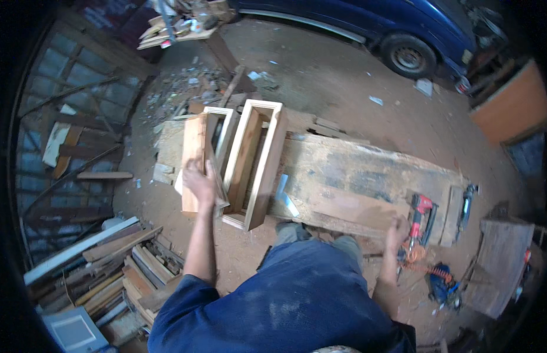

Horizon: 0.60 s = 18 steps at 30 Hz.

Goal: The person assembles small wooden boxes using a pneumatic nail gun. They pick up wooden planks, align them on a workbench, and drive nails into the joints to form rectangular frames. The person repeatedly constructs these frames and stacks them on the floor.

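Floor: bare brown earth (338, 65), littered with scraps, on all sides of the desk. Vehicle: blue (367, 17), parked beyond the desk. Wall: sheeting on a timber frame (79, 65), well to the left of the desk. Desk: low, rough-topped, stained and worn (320, 165), with a plank (350, 206) lying flat along its near side. Timber pile: mixed lengths (126, 270), left of the desk and nearer the person. Open-topped box: long, pale wood (270, 170), at the desk's left end; sides and ends joined, so judged well advanced; whether a bottom is fitted cannot be told. Second box: similar rim (228, 144), just left of the first, away from the desk; partly hidden, apparently at a like stage. Wooden board: (194, 138), outermost left of the desk; seemingly loose, so any joining of it is judged undone. Nail gun: red and black (423, 203), lying on the desk toward its right end. Hose: orange, coiled (435, 270), off the desk's near right corner. Hands, two: left (200, 182), closed over the wooden board; right (397, 231), at the desk's near edge just beside the nail gun, finger closure not discernible. Strips: pale blue (291, 205), at the desk's left end.
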{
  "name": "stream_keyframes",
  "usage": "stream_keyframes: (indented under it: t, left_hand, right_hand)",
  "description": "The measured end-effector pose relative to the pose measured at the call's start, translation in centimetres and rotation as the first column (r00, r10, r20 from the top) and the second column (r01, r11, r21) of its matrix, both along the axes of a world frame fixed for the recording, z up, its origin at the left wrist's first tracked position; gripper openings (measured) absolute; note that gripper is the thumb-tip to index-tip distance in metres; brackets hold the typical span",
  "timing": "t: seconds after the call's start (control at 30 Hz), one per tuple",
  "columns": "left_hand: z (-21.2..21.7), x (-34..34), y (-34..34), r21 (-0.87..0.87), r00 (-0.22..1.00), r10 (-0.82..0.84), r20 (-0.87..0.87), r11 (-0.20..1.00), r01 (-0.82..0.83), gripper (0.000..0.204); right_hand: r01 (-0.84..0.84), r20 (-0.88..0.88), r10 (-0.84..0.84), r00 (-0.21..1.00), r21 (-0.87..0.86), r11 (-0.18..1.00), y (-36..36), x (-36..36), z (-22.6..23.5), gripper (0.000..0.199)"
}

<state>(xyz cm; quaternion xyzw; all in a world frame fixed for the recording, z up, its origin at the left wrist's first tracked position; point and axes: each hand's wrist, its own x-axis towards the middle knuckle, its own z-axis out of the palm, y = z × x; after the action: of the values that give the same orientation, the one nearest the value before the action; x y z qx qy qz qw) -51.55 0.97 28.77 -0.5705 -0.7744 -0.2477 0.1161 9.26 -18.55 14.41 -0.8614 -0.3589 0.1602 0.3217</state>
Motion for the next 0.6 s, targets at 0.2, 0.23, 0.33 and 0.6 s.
stream_keyframes:
  t: [0.2,0.23,0.33,0.6]
  left_hand:
    - [-2.8,-7.1,1.6,-0.245,0.992,0.037,0.120,0.969,-0.007,0.081]
    - [-4.6,-7.7,0.9,-0.179,0.998,-0.031,0.060,0.983,0.041,0.080]
    - [-6.7,-8.7,1.5,-0.063,0.981,-0.188,-0.038,0.981,0.186,0.060]
    - [-2.2,12.6,0.2,0.127,0.396,-0.758,0.518,0.526,0.841,0.019]
  right_hand:
    - [0.068,-0.079,-0.069,0.994,-0.020,0.998,0.3,-11.4,3.4,0.044]
    - [0.006,-0.140,-0.010,0.990,-0.028,1.000,0.2,-11.8,2.7,0.049]
    - [-0.053,-0.551,0.054,0.833,0.018,0.998,2.7,-14.1,7.7,0.041]
    - [-0.471,0.101,0.672,0.734,0.789,0.395,-0.5,-20.1,43.3,0.021]
